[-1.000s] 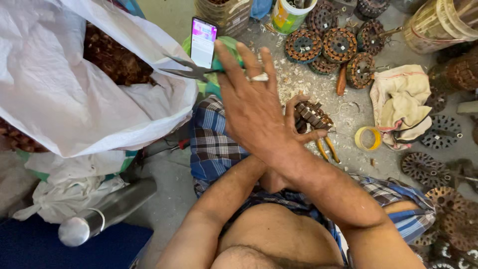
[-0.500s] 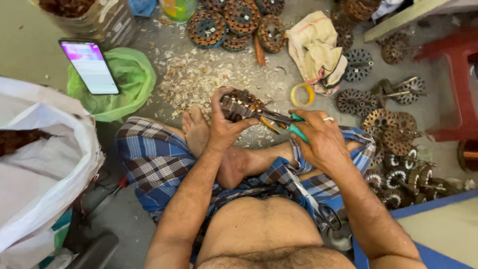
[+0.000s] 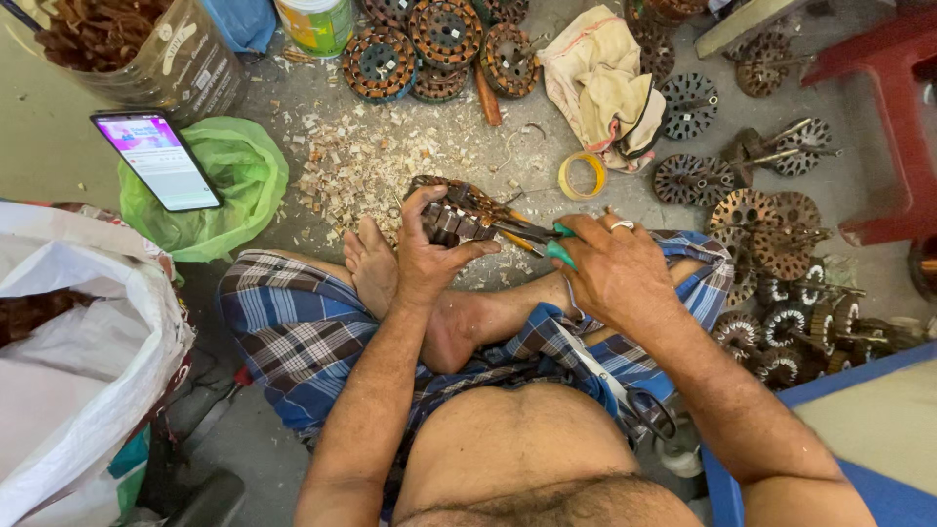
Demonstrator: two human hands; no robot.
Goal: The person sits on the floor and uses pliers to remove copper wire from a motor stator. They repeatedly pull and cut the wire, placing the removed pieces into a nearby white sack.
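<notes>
Between our crossed legs, our left hand [image 3: 429, 256] clamps a motor stator [image 3: 451, 213] wound with copper wire, fingers curled over its top. Just right of it, our right hand [image 3: 617, 271] is closed around the green-handled pliers [image 3: 532, 237], whose tips touch the stator's side. Beyond the left hand, pale shavings [image 3: 363, 168] litter the floor [image 3: 59, 156]. Farther left, a phone [image 3: 156, 159] rests on a green bag [image 3: 239, 185]. Beyond the right hand lies a roll of yellow tape [image 3: 583, 177].
</notes>
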